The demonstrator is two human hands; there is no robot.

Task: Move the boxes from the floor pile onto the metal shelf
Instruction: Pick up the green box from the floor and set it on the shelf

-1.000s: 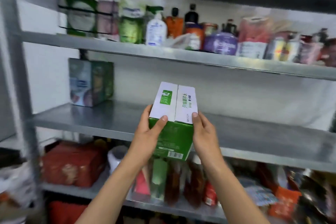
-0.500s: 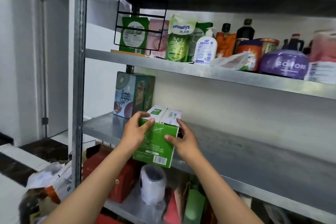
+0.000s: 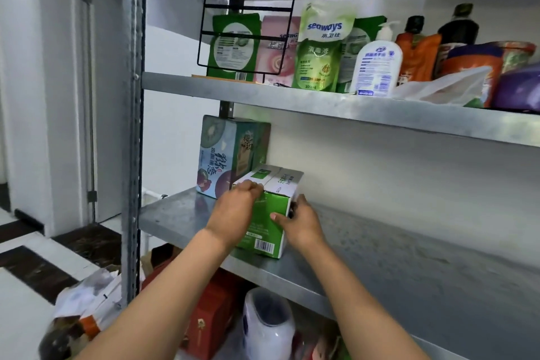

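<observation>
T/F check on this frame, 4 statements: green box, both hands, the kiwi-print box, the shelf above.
1. The green box sits on the middle metal shelf. True.
2. Only the left hand holds it. False: the right hand grips its right side too.
3. The kiwi-print box stands behind the green box, toward the left. True.
4. The shelf above holds only cardboard boxes. False: it holds refill pouches, a white pump bottle and dark bottles.

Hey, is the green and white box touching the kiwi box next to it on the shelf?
Cannot tell. In the head view the green and white box overlaps the kiwi box behind it, and the left hand covers where they would meet.
</observation>
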